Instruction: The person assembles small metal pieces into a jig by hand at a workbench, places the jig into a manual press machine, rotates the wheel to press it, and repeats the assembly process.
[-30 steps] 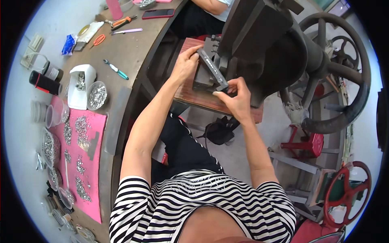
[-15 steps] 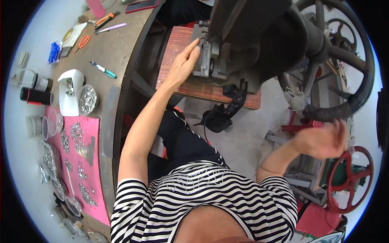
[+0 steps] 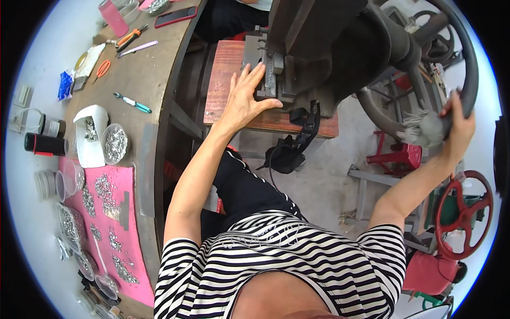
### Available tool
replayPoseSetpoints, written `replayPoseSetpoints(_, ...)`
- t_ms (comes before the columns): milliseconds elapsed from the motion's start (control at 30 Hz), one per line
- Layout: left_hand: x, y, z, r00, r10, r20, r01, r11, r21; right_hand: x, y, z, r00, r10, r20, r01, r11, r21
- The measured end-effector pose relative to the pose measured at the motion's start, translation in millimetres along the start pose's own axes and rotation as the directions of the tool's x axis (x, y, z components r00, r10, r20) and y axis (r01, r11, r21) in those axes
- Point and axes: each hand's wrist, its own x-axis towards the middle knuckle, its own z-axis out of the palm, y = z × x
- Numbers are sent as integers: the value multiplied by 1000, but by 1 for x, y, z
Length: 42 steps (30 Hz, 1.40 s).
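A big dark hand press (image 3: 361, 58) stands ahead of me, with a large black handwheel (image 3: 466, 58) on its right side. My right hand (image 3: 459, 123) has its fingers wrapped round the wheel's rim, beside a bundle of grey rag (image 3: 422, 129) tied there. My left hand (image 3: 247, 98) lies with fingers spread against the near left side of the steel die block (image 3: 270, 74) under the press. The thumb points right along the block's near edge. Whether a small part sits inside the die is too fine to make out.
The block rests on a reddish wooden board (image 3: 220, 72). On the bench at left are a pink mat (image 3: 130, 212) with small shiny metal pieces, a white container (image 3: 98, 154), a bowl of pieces (image 3: 116, 143), pliers and a phone (image 3: 175, 17). A red stool (image 3: 406, 157) and another person (image 3: 433, 271) are at right.
My right hand has gone up and right onto the handwheel, which has turned. My left hand's fingers have spread, and the thumb now reaches along the die block.
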Motion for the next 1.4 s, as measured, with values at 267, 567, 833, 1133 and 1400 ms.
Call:
replayPoseSetpoints(267,27,0,8,999,2,37,-5,996,86,117,-37,-10,952,104,289,-100,995,-30)
replayPoseSetpoints(567,35,-2,7,999,17,46,-20,999,51,-59,36,35,908,-252,-334,251,967,-47)
replayPoseSetpoints(833,23,0,10,999,-5,47,1,997,83,73,-7,-30,989,45,144,-9,969,-245)
replayPoseSetpoints(1133,40,-7,11,999,6,53,-11,995,101,-50,34,33,918,-175,-355,175,984,-31)
replayPoseSetpoints(1400,33,-24,-8,991,-120,-61,89,925,-370,51,-8,-14,983,-174,53,181,965,-192)
